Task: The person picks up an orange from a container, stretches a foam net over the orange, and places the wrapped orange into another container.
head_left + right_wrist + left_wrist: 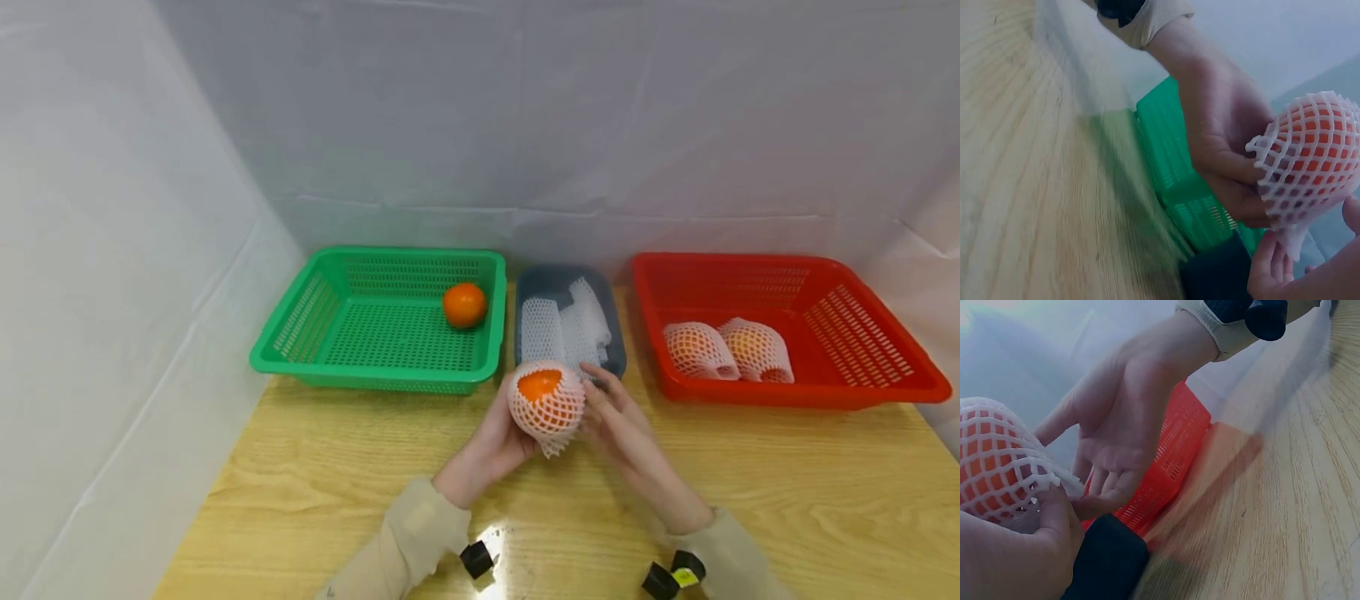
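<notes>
An orange (539,384) sits inside a white foam net sleeve (558,414), its bare top showing through the opening. My left hand (501,435) holds the sleeved orange from the left and below; in the left wrist view its thumb lies on the net's edge. Beside the fruit on the other side is my right hand (624,423), its fingers loosely spread near the net. Whether they touch it I cannot tell. In the right wrist view a loose end of the net (1291,240) hangs down near the right fingers.
A green basket (375,374) at the left holds one bare orange (464,305). Behind the hands, a dark blue tray (617,350) contains white foam nets (542,327). In the red basket (862,392) at the right lie two net-wrapped fruits (756,346). White sheeting surrounds the wooden table (337,467).
</notes>
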The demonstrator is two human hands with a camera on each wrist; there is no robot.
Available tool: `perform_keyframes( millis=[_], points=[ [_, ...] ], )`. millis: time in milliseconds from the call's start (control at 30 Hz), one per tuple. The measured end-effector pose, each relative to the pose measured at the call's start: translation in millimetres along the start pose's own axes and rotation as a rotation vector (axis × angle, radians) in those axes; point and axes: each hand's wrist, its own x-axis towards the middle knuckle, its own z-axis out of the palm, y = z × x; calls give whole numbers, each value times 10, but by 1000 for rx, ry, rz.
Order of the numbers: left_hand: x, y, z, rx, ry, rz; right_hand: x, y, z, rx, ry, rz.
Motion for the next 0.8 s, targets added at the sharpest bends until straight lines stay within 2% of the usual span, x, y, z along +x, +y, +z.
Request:
perform_keyframes(
  millis=[100, 167, 267, 367, 433, 500, 700, 800],
  points=[
    [-1, 8, -13, -13, 12, -8, 13, 2, -20, -138, 16, -104],
    [9, 4, -23, -9, 2, -13, 7, 4, -33, -239, -7, -210],
    [22, -3, -29, -3, -8, -24, -11, 6, -38, -386, -104, -390],
    [24, -11, -25, 12, -12, -24, -18, 5, -6, -494, -205, -496],
    [25, -16, -27, 55, 0, -18, -17, 0, 25, -540, -225, -500],
    [28, -18, -33, 117, 18, -10, -20, -6, 54, -548, -211, -477],
    [10, 10, -57, 415, 102, 14, -35, -31, 65, -513, -112, -413],
    [-9, 35, -55, 519, 144, 39, -36, -38, 49, -510, -88, -391]
  ],
)
